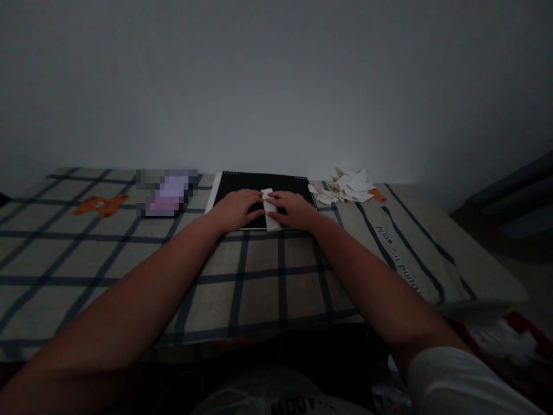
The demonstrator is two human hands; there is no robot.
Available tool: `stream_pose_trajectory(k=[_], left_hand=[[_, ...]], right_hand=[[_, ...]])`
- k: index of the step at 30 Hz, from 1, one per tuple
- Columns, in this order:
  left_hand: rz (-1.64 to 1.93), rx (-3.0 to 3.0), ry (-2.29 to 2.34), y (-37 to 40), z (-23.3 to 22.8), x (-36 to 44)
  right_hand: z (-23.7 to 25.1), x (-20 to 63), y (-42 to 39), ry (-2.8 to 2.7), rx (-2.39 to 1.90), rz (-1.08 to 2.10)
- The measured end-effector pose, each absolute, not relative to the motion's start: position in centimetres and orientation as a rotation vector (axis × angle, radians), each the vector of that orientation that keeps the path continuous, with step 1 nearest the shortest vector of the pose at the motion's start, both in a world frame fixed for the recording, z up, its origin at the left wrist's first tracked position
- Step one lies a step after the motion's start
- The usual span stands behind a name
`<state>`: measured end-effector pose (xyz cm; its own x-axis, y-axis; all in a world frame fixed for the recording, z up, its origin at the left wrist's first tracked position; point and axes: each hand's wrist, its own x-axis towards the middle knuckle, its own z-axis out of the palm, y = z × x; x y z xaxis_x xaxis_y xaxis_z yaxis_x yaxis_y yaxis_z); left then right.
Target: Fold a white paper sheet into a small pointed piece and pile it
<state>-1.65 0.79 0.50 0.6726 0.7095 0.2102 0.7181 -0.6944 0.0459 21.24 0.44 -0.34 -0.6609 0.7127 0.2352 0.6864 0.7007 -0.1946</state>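
My left hand (239,210) and right hand (297,211) lie palm-down over the black pad (263,181), fingers extended and loosely spread, thumbs apart. Their fingertips meet the white paper strip (272,222), which runs front to back across the pad's middle, its near end just past the front edge; whether I pinch it or merely press, I cannot tell. For a crisp result, even pressure from both sides, with the strip's edges kept parallel, seems best. Right of the pad lies a heap of paper scraps (351,185); left of it, a phone (169,195), its screen pixelated, and farther left an orange bear print (101,205). On the checked tablecloth (259,295), right of the pad and nearer me, inverted lettering reads "ound the world", its start cut off. No brand is legible.
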Motion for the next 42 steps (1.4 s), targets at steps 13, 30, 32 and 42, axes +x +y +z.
stream_pose_trajectory(k=[13, 30, 32, 42], left_hand=[[-0.308, -2.827, -1.248, 0.66, 0.46, -1.22], [-0.340, -2.807, -1.239, 0.70, 0.33, -1.44], [-0.353, -2.806, -1.268, 0.79, 0.22, -1.48], [-0.326, -2.815, -1.277, 0.33, 0.40, -1.37]], right_hand=[[-0.41, 21.48, 0.67, -2.658, -1.119, 0.123], [-0.27, 21.50, 0.65, -2.669, -1.137, 0.132], [-0.35, 21.53, 0.76, -2.666, -1.131, 0.130], [-0.46, 21.62, 0.75, -2.651, -1.128, 0.144]])
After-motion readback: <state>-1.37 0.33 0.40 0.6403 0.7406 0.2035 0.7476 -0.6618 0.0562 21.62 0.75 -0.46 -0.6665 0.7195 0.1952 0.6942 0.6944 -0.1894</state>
